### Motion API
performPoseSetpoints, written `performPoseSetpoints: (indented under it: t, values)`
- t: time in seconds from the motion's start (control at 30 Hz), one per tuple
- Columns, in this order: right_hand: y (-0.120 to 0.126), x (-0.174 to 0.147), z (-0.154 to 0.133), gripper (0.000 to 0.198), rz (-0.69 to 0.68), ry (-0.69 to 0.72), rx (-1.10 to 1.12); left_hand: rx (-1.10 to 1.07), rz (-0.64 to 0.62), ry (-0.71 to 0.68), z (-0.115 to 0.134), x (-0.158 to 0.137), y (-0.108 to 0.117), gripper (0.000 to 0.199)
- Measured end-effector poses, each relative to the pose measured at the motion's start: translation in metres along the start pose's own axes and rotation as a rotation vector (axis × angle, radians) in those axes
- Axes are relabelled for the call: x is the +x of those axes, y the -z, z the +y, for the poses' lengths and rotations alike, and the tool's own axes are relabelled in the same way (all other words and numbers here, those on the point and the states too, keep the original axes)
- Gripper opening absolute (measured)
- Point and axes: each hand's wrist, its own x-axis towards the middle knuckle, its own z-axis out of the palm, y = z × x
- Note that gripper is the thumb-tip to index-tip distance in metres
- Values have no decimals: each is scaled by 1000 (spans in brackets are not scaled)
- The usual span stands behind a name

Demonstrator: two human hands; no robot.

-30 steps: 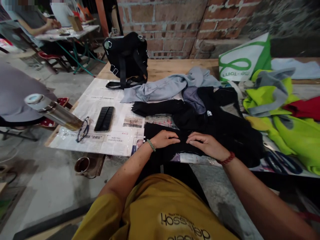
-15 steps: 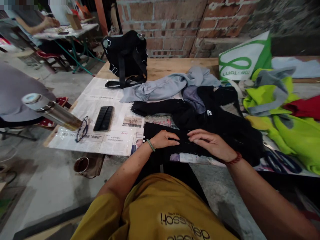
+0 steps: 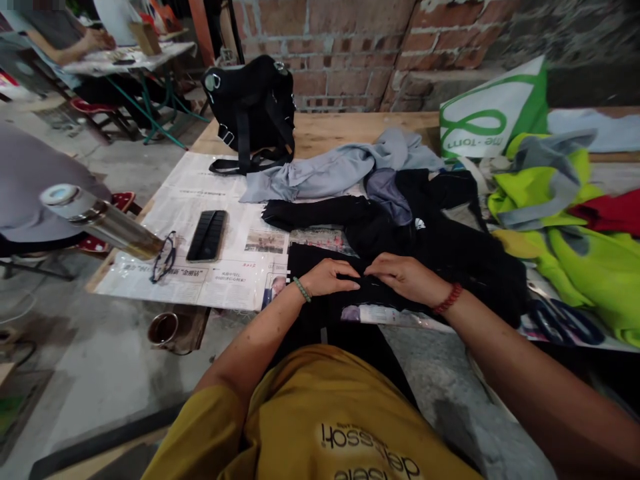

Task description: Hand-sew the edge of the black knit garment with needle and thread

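Note:
A black garment [image 3: 450, 260] with a small white logo is spread over the table in front of me, one sleeve reaching left. My left hand [image 3: 331, 277], with a green bead bracelet, pinches the black cloth near the table's front edge, thumb and fingers around a fold. Close beside it, my right hand [image 3: 403, 277], wearing a red bead bracelet, touches the same cloth with its fingertips pressed together. What sits between those right fingertips is too small to make out. Dark-handled scissors [image 3: 565, 320] lie right of the garment.
Newspaper [image 3: 225, 273] covers the table, bearing a phone [image 3: 207, 235], eyeglasses [image 3: 164, 258] and a steel flask [image 3: 103, 222]. Behind are a black backpack [image 3: 250, 107], grey cloth [image 3: 315, 177] and a green-white bag [image 3: 493, 113]. Lime clothing [image 3: 585, 267] lies right. People sit at left.
My right hand has moved left, closer to my left hand, and its fingers have drawn together at the cloth. My left hand stays in the same place.

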Motion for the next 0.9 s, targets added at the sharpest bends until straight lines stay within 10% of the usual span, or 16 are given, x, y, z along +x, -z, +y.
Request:
performPoseSetpoints:
  t: [0.9]
  values:
    - [1, 7, -10, 26, -11, -157, 288, 1, -18, -56, -1, -1, 0, 23]
